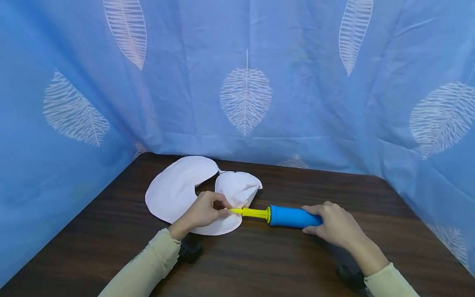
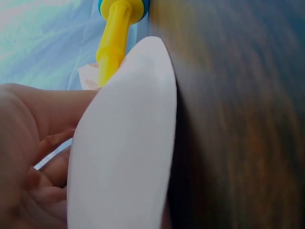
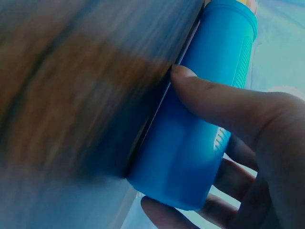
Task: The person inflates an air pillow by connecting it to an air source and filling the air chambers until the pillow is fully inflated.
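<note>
A pale, flattish inflatable neck pillow [image 1: 167, 194] lies curved on the table, its right end creased and bunched up. My left hand [image 1: 202, 211] pinches it by the inner right part, thumb and forefinger at the tip of a yellow nozzle [image 1: 255, 213]. That nozzle belongs to a blue hand pump [image 1: 291, 216] lying sideways on the tabletop. Around the pump's rear end my right hand [image 1: 335, 225] curls, the thumb along the near side of the barrel [image 3: 190, 124]. In the left wrist view the pillow's edge [image 2: 124, 143] hides the nozzle tip and the pinched spot.
Under everything is a dark wood-grain table [image 1: 289, 264]. Blue cloth [image 1: 297, 103] printed with white leaves hangs along its back and both sides. Black wrist devices [image 1: 190, 249] show below the sleeves.
</note>
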The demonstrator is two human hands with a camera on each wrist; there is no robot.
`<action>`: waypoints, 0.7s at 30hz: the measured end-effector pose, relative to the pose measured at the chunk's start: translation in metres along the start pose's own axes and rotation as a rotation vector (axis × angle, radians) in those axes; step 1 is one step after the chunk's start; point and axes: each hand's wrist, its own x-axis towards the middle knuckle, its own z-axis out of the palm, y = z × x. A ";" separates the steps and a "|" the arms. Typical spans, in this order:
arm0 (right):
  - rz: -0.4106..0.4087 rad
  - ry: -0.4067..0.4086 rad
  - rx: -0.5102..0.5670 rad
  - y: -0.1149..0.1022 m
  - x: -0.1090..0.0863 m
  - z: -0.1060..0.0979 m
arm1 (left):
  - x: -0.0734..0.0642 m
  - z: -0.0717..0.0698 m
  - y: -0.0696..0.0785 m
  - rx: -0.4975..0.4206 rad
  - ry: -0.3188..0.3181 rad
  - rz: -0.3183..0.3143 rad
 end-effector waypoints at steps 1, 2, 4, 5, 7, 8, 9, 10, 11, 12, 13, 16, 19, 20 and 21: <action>0.004 -0.008 0.002 0.001 -0.001 -0.001 | 0.000 0.001 0.000 0.002 0.001 -0.002; 0.007 -0.017 0.007 0.003 -0.002 -0.002 | -0.001 0.002 0.001 0.002 0.003 -0.008; 0.013 -0.035 0.013 0.005 -0.003 -0.002 | -0.003 0.005 0.001 0.001 0.002 -0.007; 0.018 -0.042 0.016 0.007 -0.004 -0.003 | -0.004 0.006 0.000 -0.001 0.000 -0.006; 0.028 -0.054 0.020 0.011 -0.006 -0.004 | -0.005 0.007 0.000 -0.005 -0.007 -0.005; 0.036 -0.060 0.025 0.014 -0.007 -0.004 | -0.005 0.008 0.000 -0.007 -0.008 -0.003; 0.047 -0.065 0.029 0.017 -0.008 -0.005 | -0.005 0.009 0.000 -0.009 -0.009 -0.002; 0.061 -0.073 0.035 0.020 -0.009 -0.007 | -0.005 0.009 -0.001 -0.009 -0.008 -0.001; 0.069 -0.077 0.036 0.024 -0.009 -0.008 | -0.004 0.009 -0.001 -0.009 -0.006 0.002; 0.082 -0.086 0.043 0.028 -0.009 -0.010 | -0.004 0.009 -0.001 -0.009 -0.004 0.003; 0.096 -0.095 0.050 0.032 -0.010 -0.012 | -0.004 0.008 -0.001 -0.010 -0.001 0.005; 0.129 -0.110 0.048 0.045 -0.010 -0.017 | -0.003 0.005 -0.001 -0.011 0.003 0.003; 0.141 -0.108 0.037 0.052 -0.010 -0.020 | -0.003 0.002 0.000 -0.012 0.004 0.011; 0.136 -0.104 0.030 0.052 -0.009 -0.020 | -0.003 0.001 0.000 -0.010 0.006 0.014; 0.136 -0.100 0.028 0.051 -0.008 -0.020 | -0.002 0.000 0.001 -0.007 0.009 0.018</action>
